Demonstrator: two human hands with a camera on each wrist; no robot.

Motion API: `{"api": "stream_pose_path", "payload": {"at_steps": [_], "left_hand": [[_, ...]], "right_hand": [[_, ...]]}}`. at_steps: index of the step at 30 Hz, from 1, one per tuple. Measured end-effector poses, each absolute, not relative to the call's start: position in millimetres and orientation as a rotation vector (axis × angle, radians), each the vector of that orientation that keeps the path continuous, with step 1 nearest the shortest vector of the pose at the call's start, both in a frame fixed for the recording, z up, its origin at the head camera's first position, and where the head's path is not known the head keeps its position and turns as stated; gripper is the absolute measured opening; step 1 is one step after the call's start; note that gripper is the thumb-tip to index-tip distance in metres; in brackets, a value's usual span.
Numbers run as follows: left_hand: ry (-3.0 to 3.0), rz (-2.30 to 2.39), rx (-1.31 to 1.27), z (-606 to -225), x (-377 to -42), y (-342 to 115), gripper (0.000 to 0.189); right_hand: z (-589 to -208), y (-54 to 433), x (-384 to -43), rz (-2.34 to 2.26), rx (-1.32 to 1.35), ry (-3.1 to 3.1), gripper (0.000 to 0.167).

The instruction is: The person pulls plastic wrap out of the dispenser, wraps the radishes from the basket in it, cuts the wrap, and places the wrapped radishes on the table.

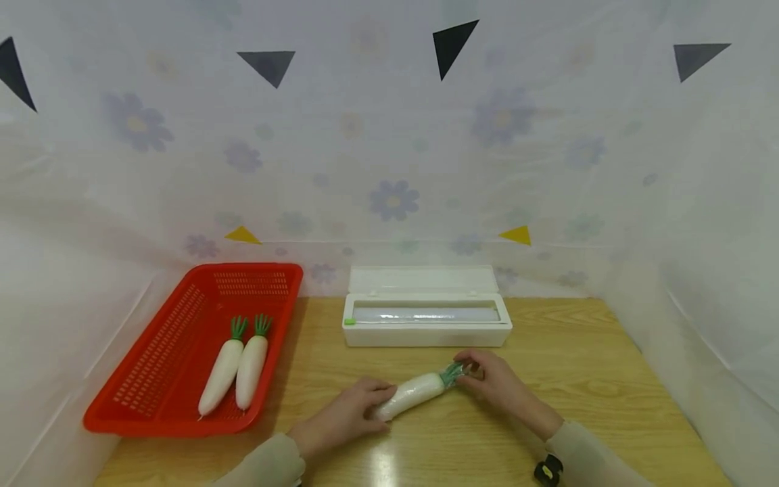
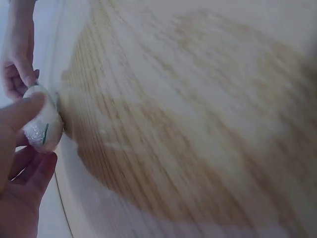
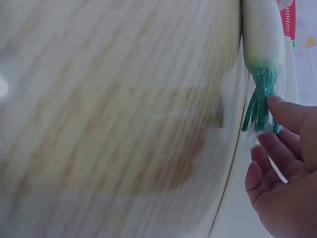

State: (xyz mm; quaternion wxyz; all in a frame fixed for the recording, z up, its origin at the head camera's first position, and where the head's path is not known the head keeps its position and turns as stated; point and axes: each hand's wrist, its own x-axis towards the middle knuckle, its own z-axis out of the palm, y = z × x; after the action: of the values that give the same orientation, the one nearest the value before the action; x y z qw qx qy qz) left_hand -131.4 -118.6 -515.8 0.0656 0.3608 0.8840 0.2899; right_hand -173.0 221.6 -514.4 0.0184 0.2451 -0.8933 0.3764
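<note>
A white radish (image 1: pixel 416 396) with green tops lies slantwise above the wooden table, wrapped in clear, shiny cling film. My left hand (image 1: pixel 348 414) holds its lower left end between thumb and fingers; the left wrist view shows the rounded, film-covered tip of the radish (image 2: pixel 45 130) in that grip. At the other end my right hand (image 1: pixel 499 383) pinches the film around the green tops (image 1: pixel 452 374). In the right wrist view, the thumb of the right hand (image 3: pixel 292 158) presses on the wrapped green tops (image 3: pixel 261 106), with the fingers curled below.
Left on the table stands a red plastic basket (image 1: pixel 159 427) holding two unwrapped white radishes (image 1: pixel 222 375). Behind my hands sits a white cling film box (image 1: pixel 426 336), lid raised, with a film roll (image 1: pixel 426 315) inside. A flower-patterned sheet (image 1: pixel 389 149) hangs behind the table (image 1: pixel 584 379).
</note>
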Motion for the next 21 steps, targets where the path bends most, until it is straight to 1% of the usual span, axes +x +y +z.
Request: {"api": "stream_pose_path", "payload": {"at_steps": [5, 8, 11, 14, 17, 21], "left_hand": [[2.652, 0.908, 1.091, -513, -127, -116, 0.048], [2.649, 0.961, 1.096, -511, -125, -112, 0.046], [2.661, 0.984, 1.152, -511, -124, -109, 0.048], [2.667, 0.967, 1.217, -512, -123, -107, 0.053], [2.676, 0.931, 1.280, -513, -121, -106, 0.054], [2.709, 0.940, 1.343, -514, -120, -102, 0.040]], "right_hand": [[-518, 224, -173, 1.129, 0.755, -2.783, 0.025], [-519, 225, -172, 1.108, 0.781, -2.784, 0.025], [-518, 228, -171, 1.103, 0.817, -2.757, 0.022], [-517, 230, -169, 1.117, 0.809, -2.751, 0.016], [-515, 233, -169, 1.124, 0.782, -2.776, 0.010], [-514, 235, -169, 1.122, 0.761, -2.826, 0.007]]}}
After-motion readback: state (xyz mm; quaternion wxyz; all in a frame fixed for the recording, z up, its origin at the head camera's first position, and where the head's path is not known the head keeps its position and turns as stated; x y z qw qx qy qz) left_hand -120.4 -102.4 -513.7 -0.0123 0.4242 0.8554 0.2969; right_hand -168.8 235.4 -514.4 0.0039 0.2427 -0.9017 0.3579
